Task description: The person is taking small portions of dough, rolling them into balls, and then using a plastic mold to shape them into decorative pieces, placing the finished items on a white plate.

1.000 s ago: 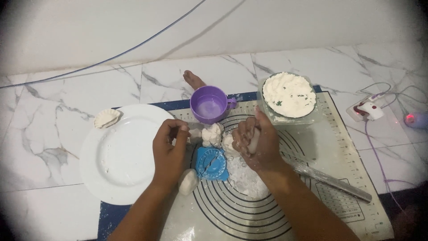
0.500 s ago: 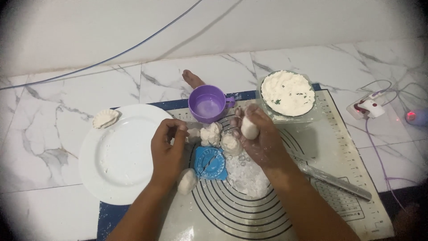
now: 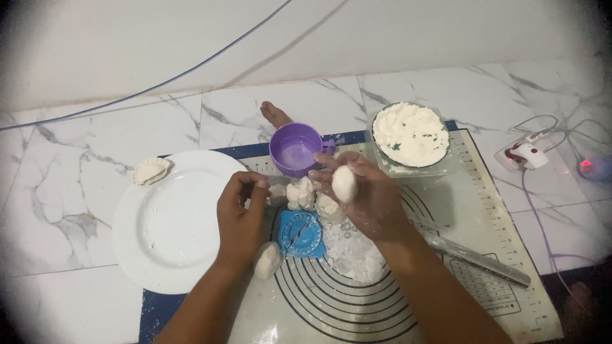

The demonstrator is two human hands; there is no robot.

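My right hand (image 3: pixel 368 199) holds a small white dough ball (image 3: pixel 343 183) in its fingertips, raised above the baking mat (image 3: pixel 484 210). My left hand (image 3: pixel 240 216) hovers with curled fingers beside several dough pieces (image 3: pixel 301 194) at the mat's left part; whether it grips anything I cannot tell. A blue dumpling press (image 3: pixel 300 233) lies flat between my hands, next to a patch of loose flour (image 3: pixel 352 251). Another dough lump (image 3: pixel 267 260) rests under my left wrist.
A white plate (image 3: pixel 172 223) at left carries one shaped dumpling (image 3: pixel 151 171) on its rim. A purple cup (image 3: pixel 295 149) and a bowl of white filling (image 3: pixel 410 136) stand behind the hands. A rolling pin (image 3: pixel 478 258) lies at right. Cables and a plug (image 3: pixel 529 154) lie far right.
My right hand has lifted and turned, and the dough ball now shows in its fingertips. My left hand has barely moved.
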